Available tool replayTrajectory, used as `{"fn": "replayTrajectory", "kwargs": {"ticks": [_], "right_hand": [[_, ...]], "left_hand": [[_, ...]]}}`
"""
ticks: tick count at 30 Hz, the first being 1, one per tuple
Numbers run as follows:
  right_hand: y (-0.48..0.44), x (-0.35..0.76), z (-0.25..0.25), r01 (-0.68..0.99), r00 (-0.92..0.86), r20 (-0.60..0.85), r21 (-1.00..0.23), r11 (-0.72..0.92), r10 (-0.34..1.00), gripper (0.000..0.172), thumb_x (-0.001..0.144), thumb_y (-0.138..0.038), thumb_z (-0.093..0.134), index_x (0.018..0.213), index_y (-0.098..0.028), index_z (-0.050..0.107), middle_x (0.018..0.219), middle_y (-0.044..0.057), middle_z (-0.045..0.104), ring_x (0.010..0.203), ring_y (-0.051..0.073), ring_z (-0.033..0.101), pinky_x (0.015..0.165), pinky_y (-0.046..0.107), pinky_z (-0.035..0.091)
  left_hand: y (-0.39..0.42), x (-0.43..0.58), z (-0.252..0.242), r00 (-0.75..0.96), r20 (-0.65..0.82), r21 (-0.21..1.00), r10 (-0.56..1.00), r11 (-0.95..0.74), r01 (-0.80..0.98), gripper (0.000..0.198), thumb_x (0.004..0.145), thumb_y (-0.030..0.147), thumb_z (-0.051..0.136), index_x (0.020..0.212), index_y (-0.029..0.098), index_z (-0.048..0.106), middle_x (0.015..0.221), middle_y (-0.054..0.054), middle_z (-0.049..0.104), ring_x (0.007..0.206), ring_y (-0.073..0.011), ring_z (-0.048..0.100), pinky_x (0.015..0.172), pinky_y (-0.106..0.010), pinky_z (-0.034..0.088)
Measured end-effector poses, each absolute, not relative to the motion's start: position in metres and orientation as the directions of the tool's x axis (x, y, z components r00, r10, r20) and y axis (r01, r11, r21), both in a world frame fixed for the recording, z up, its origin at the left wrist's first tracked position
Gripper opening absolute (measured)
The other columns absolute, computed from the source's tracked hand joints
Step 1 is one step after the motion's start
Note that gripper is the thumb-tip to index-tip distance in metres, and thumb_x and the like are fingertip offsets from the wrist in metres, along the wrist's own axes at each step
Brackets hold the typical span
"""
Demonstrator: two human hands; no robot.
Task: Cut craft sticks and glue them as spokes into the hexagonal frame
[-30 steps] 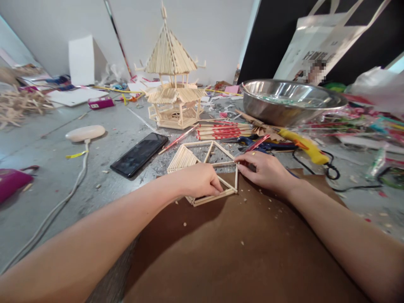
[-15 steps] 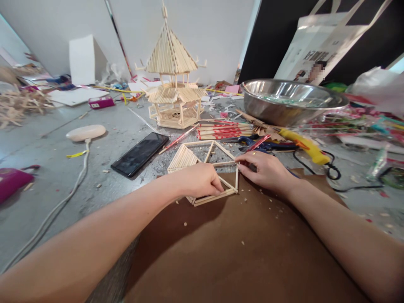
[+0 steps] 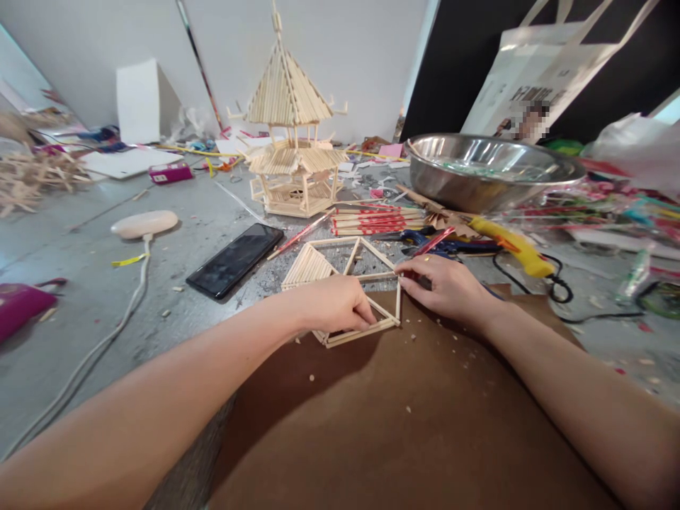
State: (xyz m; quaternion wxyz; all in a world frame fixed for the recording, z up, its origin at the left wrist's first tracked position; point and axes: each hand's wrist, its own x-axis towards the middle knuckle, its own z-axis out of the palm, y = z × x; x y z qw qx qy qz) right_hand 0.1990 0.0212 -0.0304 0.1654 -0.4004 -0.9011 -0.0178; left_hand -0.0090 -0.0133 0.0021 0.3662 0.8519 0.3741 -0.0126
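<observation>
A flat six-sided frame of thin wooden sticks (image 3: 380, 251) lies at the edge of a brown sheet (image 3: 414, 418), with spokes inside and one section filled by close-laid sticks (image 3: 309, 266). My left hand (image 3: 343, 301) reaches over it, fingers closed and bent down at the near side; its fingertips touch the sticks there and partly hide what they grip. At the right corner, the thumb and forefinger of my right hand (image 3: 446, 287) pinch the frame. Behind it stands a pagoda model (image 3: 290, 92) built of the same sticks.
Left of the frame lies a black phone (image 3: 235, 261), beyond it a white corded device (image 3: 144, 224). Red-and-white stick bundles (image 3: 377, 220), blue-handled pliers (image 3: 419, 239) and a yellow glue gun (image 3: 513, 246) are behind my hands. A steel basin (image 3: 467, 177) sits at the back right.
</observation>
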Motion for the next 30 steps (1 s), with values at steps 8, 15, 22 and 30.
{"fn": "replayTrajectory", "kwargs": {"ticks": [8, 15, 22, 30], "right_hand": [[0.021, 0.199, -0.03, 0.722, -0.632, 0.301, -0.105, 0.684, 0.714, 0.023, 0.076, -0.028, 0.042, 0.09, -0.019, 0.057, 0.081, 0.004, 0.061, 0.073, 0.015, 0.054, 0.065, 0.026, 0.042], [0.021, 0.199, -0.03, 0.734, -0.621, 0.299, -0.101, 0.671, 0.724, 0.023, 0.076, -0.028, 0.042, 0.09, -0.019, 0.057, 0.082, 0.004, 0.061, 0.074, 0.015, 0.054, 0.067, 0.026, 0.042], [0.021, 0.199, -0.029, 0.73, -0.622, 0.307, -0.106, 0.675, 0.72, 0.023, 0.075, -0.028, 0.042, 0.089, -0.019, 0.058, 0.081, 0.004, 0.061, 0.074, 0.015, 0.054, 0.066, 0.026, 0.042], [0.021, 0.199, -0.03, 0.725, -0.626, 0.31, -0.108, 0.68, 0.716, 0.023, 0.076, -0.028, 0.042, 0.09, -0.019, 0.057, 0.081, 0.004, 0.061, 0.074, 0.015, 0.054, 0.066, 0.027, 0.042]], "left_hand": [[-0.013, -0.013, 0.008, 0.782, -0.295, 0.6, 0.549, -0.53, 0.599, 0.03, 0.068, 0.019, 0.045, 0.094, 0.022, 0.061, 0.086, 0.002, 0.065, 0.064, -0.0072, 0.052, 0.06, -0.018, 0.036], [-0.014, -0.016, 0.015, 0.79, -0.335, 0.583, 0.514, -0.545, 0.602, 0.033, 0.068, 0.016, 0.045, 0.095, 0.023, 0.061, 0.083, 0.003, 0.065, 0.064, -0.0066, 0.051, 0.058, -0.015, 0.034], [-0.013, -0.016, 0.015, 0.787, -0.352, 0.572, 0.507, -0.549, 0.61, 0.033, 0.069, 0.018, 0.046, 0.098, 0.024, 0.059, 0.086, 0.003, 0.064, 0.065, -0.0066, 0.051, 0.06, -0.015, 0.034], [-0.015, -0.015, 0.016, 0.788, -0.336, 0.554, 0.516, -0.567, 0.609, 0.032, 0.068, 0.017, 0.045, 0.096, 0.023, 0.06, 0.083, 0.002, 0.064, 0.063, -0.0069, 0.05, 0.058, -0.016, 0.034]]}}
